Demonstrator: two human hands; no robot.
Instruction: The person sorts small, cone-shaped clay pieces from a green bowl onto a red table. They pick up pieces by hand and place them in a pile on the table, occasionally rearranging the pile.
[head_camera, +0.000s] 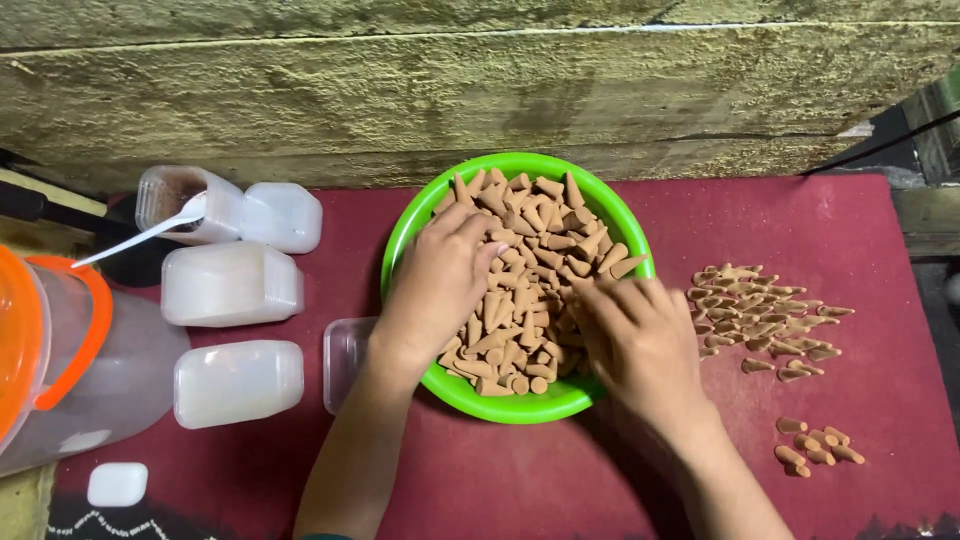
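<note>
fingers (493, 250) of both hands in green bowl (400, 245) of brown cones (530, 215)

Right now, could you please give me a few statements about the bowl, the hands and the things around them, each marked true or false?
1. Both hands, the left hand and the right hand, are in the green bowl. True.
2. The bowl holds white powder. False: it holds brown cones.
3. Loose cones lie on the red mat to the right of the bowl. True.
4. The white spoon lies in the bowl. False: it rests in an open container left of it.
5. The jug has a blue handle. False: orange.
</note>
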